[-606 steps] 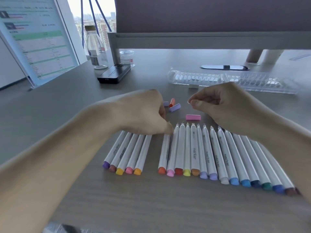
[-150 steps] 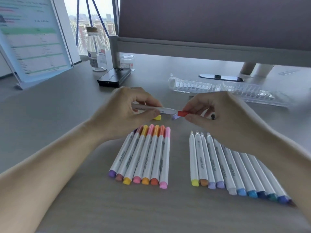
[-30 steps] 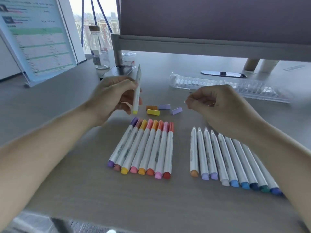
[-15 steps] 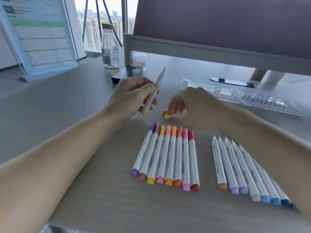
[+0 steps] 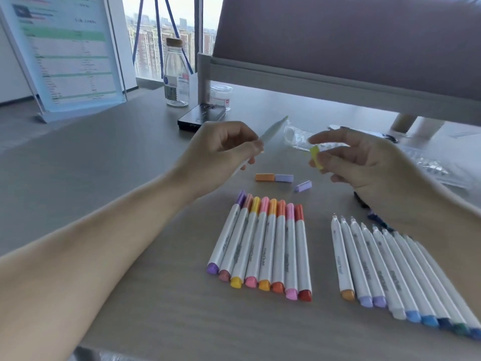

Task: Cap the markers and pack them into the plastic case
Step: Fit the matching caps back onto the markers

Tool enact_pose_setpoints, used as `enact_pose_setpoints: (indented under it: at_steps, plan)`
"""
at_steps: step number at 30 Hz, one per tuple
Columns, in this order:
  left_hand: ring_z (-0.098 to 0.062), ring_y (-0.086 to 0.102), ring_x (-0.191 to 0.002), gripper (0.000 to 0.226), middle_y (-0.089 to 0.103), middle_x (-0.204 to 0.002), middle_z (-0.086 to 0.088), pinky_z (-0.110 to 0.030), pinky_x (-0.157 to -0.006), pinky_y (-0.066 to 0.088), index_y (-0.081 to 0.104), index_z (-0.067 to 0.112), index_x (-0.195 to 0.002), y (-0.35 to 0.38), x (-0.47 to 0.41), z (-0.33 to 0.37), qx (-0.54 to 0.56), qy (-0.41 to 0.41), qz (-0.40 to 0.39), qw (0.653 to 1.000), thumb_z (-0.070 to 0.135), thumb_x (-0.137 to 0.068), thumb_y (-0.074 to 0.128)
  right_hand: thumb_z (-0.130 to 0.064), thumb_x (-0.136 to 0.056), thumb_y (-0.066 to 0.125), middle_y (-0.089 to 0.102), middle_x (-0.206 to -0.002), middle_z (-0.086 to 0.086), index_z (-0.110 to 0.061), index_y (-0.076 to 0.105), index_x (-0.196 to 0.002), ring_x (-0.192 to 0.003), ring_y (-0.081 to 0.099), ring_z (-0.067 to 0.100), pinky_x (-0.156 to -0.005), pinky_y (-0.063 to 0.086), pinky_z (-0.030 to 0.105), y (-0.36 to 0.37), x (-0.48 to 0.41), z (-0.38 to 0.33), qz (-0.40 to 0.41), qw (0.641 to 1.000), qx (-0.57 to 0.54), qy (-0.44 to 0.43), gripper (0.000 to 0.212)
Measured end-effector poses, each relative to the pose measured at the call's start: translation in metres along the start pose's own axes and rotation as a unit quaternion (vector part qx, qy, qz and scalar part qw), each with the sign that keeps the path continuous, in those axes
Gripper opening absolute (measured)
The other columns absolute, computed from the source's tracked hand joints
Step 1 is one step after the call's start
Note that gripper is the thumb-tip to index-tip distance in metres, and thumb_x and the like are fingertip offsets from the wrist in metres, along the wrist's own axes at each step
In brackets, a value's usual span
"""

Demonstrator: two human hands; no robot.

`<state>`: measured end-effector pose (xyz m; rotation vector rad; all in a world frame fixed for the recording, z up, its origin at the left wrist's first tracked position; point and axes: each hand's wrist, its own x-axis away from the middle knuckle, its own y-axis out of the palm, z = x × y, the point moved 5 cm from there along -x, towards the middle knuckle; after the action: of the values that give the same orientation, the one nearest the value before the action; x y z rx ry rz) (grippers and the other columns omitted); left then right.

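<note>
Left hand (image 5: 221, 149) grips a marker (image 5: 270, 131); right hand (image 5: 364, 162) pinches the yellow cap (image 5: 315, 157). Misalignment could smear ink on fingers.

All barrels white, held marker (image 5: 272, 130) included; colour's kept to caps and ends
Capped markers (image 5: 263, 246) are topped purple, yellow, pink, orange, red; uncapped markers (image 5: 390, 267) are ended orange, lilac, blue; plus yellow cap (image 5: 315, 157), orange cap (image 5: 265, 177), lilac caps (image 5: 284, 178).
</note>
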<state>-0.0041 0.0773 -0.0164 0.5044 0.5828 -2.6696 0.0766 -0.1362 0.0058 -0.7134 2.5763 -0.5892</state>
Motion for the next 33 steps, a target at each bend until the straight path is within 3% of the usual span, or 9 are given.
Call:
enact_pose_setpoints:
  at_steps: [2, 5, 8, 11, 16, 23, 29, 33]
  plan:
    - [-0.005, 0.062, -0.072, 0.008, 0.071, -0.076, 0.009, -0.014, -0.067, 0.048, 0.076, 0.012, -0.093, 0.004, 0.001, 0.001, -0.033, 0.029, -0.018, 0.999, 0.016, -0.096, 0.069, -0.018, -0.097, 0.064, 0.079, -0.092, -0.004, -0.028, 0.074, -0.109, -0.086, 0.069, 0.005, -0.074, 0.051, 0.012, -0.003, 0.003, 0.009, 0.005, 0.996, -0.083, 0.025, 0.018]
    - [-0.005, 0.064, -0.079, 0.005, 0.073, -0.084, 0.01, -0.013, -0.074, 0.048, 0.076, 0.017, -0.093, 0.008, 0.002, 0.003, -0.07, 0.062, -0.031, 0.995, 0.017, -0.095, 0.072, -0.009, -0.094, 0.065, 0.077, -0.088, 0.004, -0.013, 0.071, -0.101, -0.085, 0.072, 0.012, -0.079, 0.055, 0.016, 0.0, 0.004, 0.016, 0.011, 0.975, -0.215, 0.055, 0.011]
    - [-0.003, 0.066, -0.083, 0.004, 0.074, -0.087, 0.01, -0.015, -0.076, 0.048, 0.076, 0.02, -0.093, 0.008, 0.003, 0.005, -0.082, 0.078, -0.03, 0.993, 0.018, -0.095, 0.072, 0.0, -0.094, 0.063, 0.078, -0.086, 0.009, -0.007, 0.064, -0.101, -0.086, 0.076, 0.018, -0.081, 0.058, 0.02, 0.002, 0.007, 0.019, 0.019, 0.961, -0.267, 0.064, 0.01]
    - [-0.002, 0.067, -0.084, 0.006, 0.073, -0.088, 0.014, -0.016, -0.076, 0.05, 0.075, 0.026, -0.093, 0.008, 0.005, 0.009, -0.107, 0.091, -0.035, 0.989, 0.021, -0.094, 0.073, 0.0, -0.094, 0.063, 0.079, -0.089, 0.01, -0.008, 0.066, -0.11, -0.089, 0.077, 0.021, -0.088, 0.058, 0.023, 0.002, 0.009, 0.019, 0.023, 0.964, -0.257, 0.067, 0.017]
    - [-0.001, 0.065, -0.083, 0.003, 0.072, -0.087, 0.017, -0.015, -0.075, 0.047, 0.075, 0.025, -0.093, 0.01, 0.008, 0.011, -0.149, 0.105, -0.044, 0.982, 0.023, -0.093, 0.073, 0.001, -0.093, 0.065, 0.078, -0.084, 0.01, -0.002, 0.07, -0.099, -0.086, 0.077, 0.018, -0.08, 0.059, 0.018, -0.002, 0.01, 0.022, 0.058, 0.955, -0.28, 0.082, 0.008]
    - [-0.011, 0.067, -0.085, 0.006, 0.073, -0.088, 0.012, -0.033, -0.076, 0.052, 0.076, 0.026, -0.093, 0.015, 0.008, 0.008, -0.164, 0.11, -0.058, 0.979, 0.03, -0.091, 0.071, -0.002, -0.093, 0.067, 0.079, -0.09, 0.012, -0.003, 0.071, -0.097, -0.086, 0.078, 0.02, -0.079, 0.059, 0.018, 0.0, 0.013, 0.021, 0.044, 0.959, -0.267, 0.086, 0.006]
    - [-0.006, 0.07, -0.087, 0.006, 0.075, -0.089, 0.014, -0.022, -0.077, 0.054, 0.078, 0.02, -0.097, 0.017, 0.01, 0.012, -0.143, 0.11, -0.064, 0.981, 0.023, -0.093, 0.075, -0.008, -0.09, 0.073, 0.079, -0.082, 0.01, -0.007, 0.075, -0.096, -0.082, 0.077, 0.02, -0.078, 0.061, 0.025, 0.008, 0.014, 0.019, 0.015, 0.987, -0.152, 0.047, 0.007]
    - [-0.003, 0.07, -0.082, 0.007, 0.077, -0.086, 0.011, -0.015, -0.074, 0.05, 0.079, 0.016, -0.096, 0.015, 0.008, 0.011, -0.072, 0.081, -0.052, 0.993, 0.017, -0.089, 0.078, -0.01, -0.088, 0.075, 0.079, -0.081, 0.009, -0.007, 0.077, -0.095, -0.076, 0.075, 0.016, -0.074, 0.061, 0.022, 0.008, 0.014, 0.018, 0.008, 0.99, -0.133, 0.038, 0.008]
